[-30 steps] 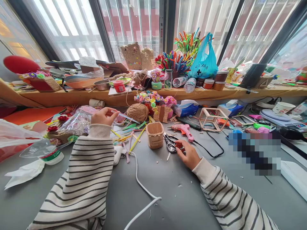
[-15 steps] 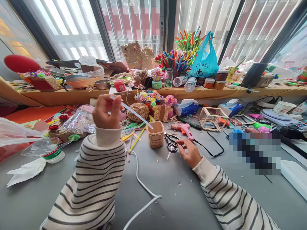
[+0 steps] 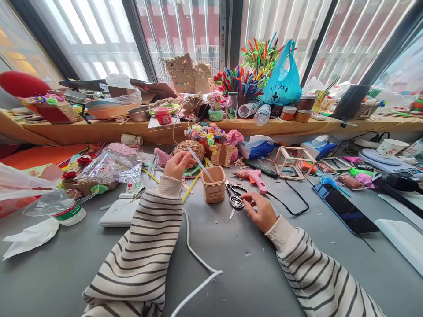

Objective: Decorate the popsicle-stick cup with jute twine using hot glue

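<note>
My left hand is closed in a pinch near the upper end of a translucent white glue stick. The stick slants down to the right, its lower end inside a small square basket of wooden strips, which stands upright on the table. Right of the basket, black-handled scissors lie on the table. The curled fingers of my right hand are on one of their handle loops. Just beyond the scissors lies a pink glue gun with a black cord.
A white cable runs along the table in front. To the right lie a phone and a wooden stick frame. A white case sits beside my left forearm. Behind are a twine ball and a crowded ledge.
My left hand has come down and to the right, and more of the glue stick is inside the basket. My right hand stays at the scissors. The view has shifted slightly.
</note>
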The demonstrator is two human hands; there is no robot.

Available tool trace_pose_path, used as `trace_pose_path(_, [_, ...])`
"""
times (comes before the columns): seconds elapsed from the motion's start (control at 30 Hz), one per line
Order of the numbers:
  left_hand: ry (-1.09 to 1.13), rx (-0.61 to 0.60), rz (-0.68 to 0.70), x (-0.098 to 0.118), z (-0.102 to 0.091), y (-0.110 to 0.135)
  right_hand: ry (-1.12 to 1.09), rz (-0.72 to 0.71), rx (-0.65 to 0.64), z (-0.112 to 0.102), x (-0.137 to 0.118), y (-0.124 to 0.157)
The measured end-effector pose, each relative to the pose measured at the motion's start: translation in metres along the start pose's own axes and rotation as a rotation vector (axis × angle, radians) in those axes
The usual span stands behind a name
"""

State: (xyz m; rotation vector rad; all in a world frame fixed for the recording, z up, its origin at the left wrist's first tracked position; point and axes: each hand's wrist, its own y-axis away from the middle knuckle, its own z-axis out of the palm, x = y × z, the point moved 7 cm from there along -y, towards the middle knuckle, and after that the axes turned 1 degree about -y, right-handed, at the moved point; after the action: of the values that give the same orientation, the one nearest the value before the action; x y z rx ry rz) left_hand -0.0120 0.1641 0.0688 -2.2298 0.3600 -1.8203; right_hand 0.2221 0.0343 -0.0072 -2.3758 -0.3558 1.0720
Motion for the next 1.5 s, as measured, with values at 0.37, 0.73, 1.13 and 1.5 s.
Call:
trace_pose_path(0.37, [0.002, -0.444, -0.224, -0.054, 0.05, 0.044, 0.01, 0.025, -0.03, 0.001, 0.002, 0.001])
trace_pose_path(0.73, [0.04, -0.453, -0.256, -0.064, 0.058, 0.05, 0.034, 0.008, -0.049, 0.0, -0.001, -0.001])
trace_pose_path(1.13, [-0.057, -0.351, -0.175, -0.062, 0.05, 0.046, 0.026, -0.009, -0.051, 0.003, -0.003, 0.0])
trace_pose_path(1.5, [-0.35, -0.167, -0.037, -0.049, 0.01, 0.037, 0.03, -0.015, -0.075, 0.004, -0.004, -0.001])
